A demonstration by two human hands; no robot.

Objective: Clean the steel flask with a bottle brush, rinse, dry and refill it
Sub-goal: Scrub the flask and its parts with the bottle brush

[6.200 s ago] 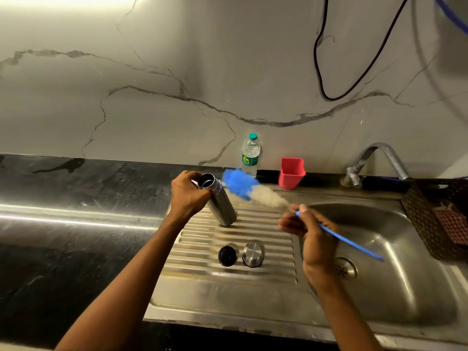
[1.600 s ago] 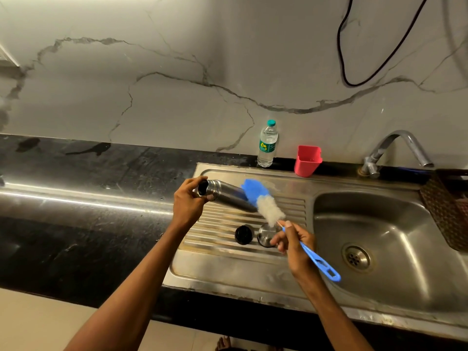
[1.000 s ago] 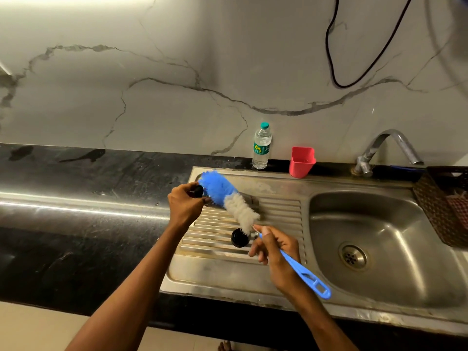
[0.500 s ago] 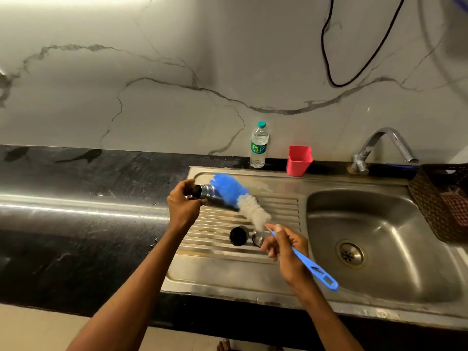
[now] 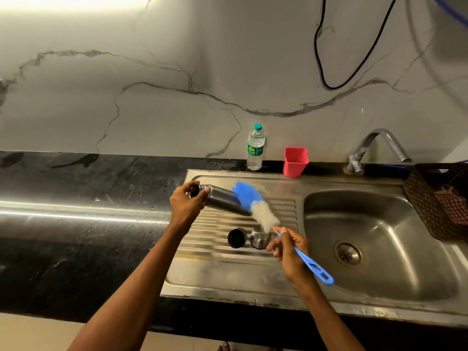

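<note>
Steel flask (image 5: 222,201), tilted over the draining board (image 5: 228,269), gripped at its open neck by the left hand (image 5: 186,205); bottle brush (image 5: 255,205), seemingly against its base at four o'clock, pinched by the right hand (image 5: 288,252).

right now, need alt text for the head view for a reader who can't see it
Over a steel sink's drainboard, a left hand grips a tilted steel flask near its mouth while a right hand holds a blue-and-white bottle brush against its side. Two caps rest below.
</note>
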